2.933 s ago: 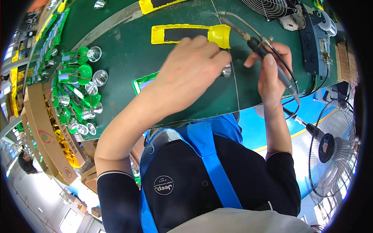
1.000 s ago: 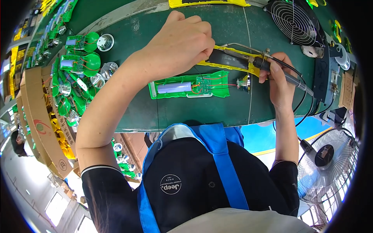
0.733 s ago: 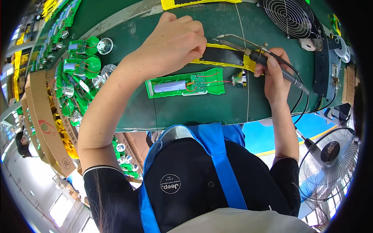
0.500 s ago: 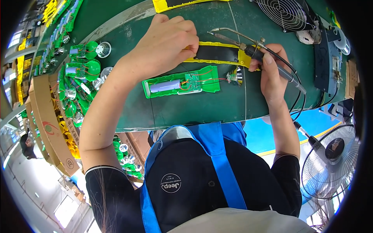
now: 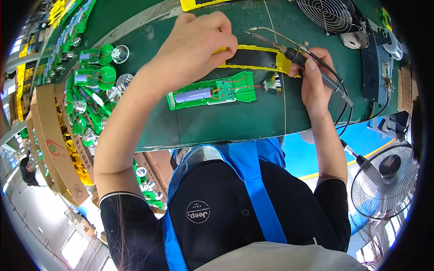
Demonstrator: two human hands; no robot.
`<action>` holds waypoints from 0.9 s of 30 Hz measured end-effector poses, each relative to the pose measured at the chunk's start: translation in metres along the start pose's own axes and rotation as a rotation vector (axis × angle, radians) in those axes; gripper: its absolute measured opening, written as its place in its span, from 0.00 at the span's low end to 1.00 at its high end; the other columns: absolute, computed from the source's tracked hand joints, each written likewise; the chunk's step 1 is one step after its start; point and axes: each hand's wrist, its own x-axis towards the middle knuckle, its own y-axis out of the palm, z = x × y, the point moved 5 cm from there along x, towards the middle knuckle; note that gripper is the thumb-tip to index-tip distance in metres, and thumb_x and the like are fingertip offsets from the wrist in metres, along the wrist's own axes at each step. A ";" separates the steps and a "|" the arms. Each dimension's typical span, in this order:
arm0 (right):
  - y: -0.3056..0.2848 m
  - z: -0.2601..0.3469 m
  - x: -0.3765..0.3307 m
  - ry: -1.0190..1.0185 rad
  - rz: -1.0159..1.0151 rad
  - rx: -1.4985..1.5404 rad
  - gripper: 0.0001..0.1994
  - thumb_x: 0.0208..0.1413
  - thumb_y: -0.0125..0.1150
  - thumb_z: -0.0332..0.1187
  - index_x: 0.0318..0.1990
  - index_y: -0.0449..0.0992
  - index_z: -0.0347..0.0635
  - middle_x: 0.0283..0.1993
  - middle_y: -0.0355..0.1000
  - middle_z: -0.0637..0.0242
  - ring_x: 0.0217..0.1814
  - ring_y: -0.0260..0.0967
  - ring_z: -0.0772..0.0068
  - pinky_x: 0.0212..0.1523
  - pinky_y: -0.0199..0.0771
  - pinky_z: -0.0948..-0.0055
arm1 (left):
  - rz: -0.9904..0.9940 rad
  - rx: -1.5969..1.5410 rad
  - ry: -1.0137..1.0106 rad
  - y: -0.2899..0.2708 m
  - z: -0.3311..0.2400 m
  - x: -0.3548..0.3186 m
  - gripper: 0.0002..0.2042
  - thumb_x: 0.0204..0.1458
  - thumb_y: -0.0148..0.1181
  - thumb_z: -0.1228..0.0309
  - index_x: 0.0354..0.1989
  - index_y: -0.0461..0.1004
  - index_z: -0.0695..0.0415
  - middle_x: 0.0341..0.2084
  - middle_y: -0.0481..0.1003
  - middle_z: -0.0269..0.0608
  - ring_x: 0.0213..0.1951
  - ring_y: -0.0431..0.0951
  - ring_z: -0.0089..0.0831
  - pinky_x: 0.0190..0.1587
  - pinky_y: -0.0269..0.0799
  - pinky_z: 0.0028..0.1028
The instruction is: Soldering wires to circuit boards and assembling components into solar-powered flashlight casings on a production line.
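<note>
My right hand [image 5: 316,83] grips a soldering iron [image 5: 294,57] with a thin curved metal tube fixed along it; its tip points left, above a yellow plastic casing [image 5: 282,64] with a black inner panel [image 5: 254,58]. Over the left part of that casing, my left hand [image 5: 199,47] is closed with thumb and finger pinched; what they hold, if anything, is hidden. Nearer me lies an open green casing [image 5: 246,94] with a lilac battery cell [image 5: 193,95] and a green circuit board [image 5: 224,90]. Red and black wires run from it to a silver reflector [image 5: 273,83].
Several green lamp assemblies [image 5: 97,77] with reflectors crowd the left, beside a cardboard box [image 5: 50,140]. A black fan with a wire guard [image 5: 327,16] and a dark box-shaped unit [image 5: 376,74] with a wire spool [image 5: 394,45] stand at right. A floor fan [image 5: 384,180] is lower right.
My left hand has shifted slightly right and its fingers have curled a little differently. The soldering iron stays nearly where it was in my right hand.
</note>
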 end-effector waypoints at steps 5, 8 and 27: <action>-0.010 0.006 -0.001 -0.240 -0.126 -0.139 0.12 0.59 0.49 0.33 0.45 0.63 0.33 0.38 0.69 0.56 0.39 0.68 0.69 0.45 0.66 0.72 | -0.237 -0.001 -0.074 0.008 -0.038 -0.022 0.06 0.38 0.63 0.74 0.24 0.72 0.52 0.32 0.67 0.31 0.40 0.68 0.31 0.44 0.57 0.34; -0.003 0.005 0.016 -0.247 -0.153 -0.058 0.12 0.59 0.47 0.31 0.47 0.63 0.33 0.41 0.69 0.56 0.44 0.69 0.66 0.52 0.64 0.68 | -0.391 0.048 -0.048 0.029 -0.042 -0.030 0.05 0.36 0.60 0.74 0.22 0.71 0.52 0.30 0.67 0.31 0.39 0.68 0.31 0.44 0.57 0.36; -0.045 0.009 0.008 0.224 0.134 0.158 0.10 0.55 0.50 0.36 0.34 0.64 0.38 0.30 0.69 0.59 0.31 0.63 0.75 0.43 0.65 0.72 | -0.089 0.008 -0.207 0.035 -0.046 0.003 0.02 0.45 0.54 0.75 0.27 0.73 0.55 0.22 0.71 0.38 0.31 0.72 0.37 0.41 0.62 0.33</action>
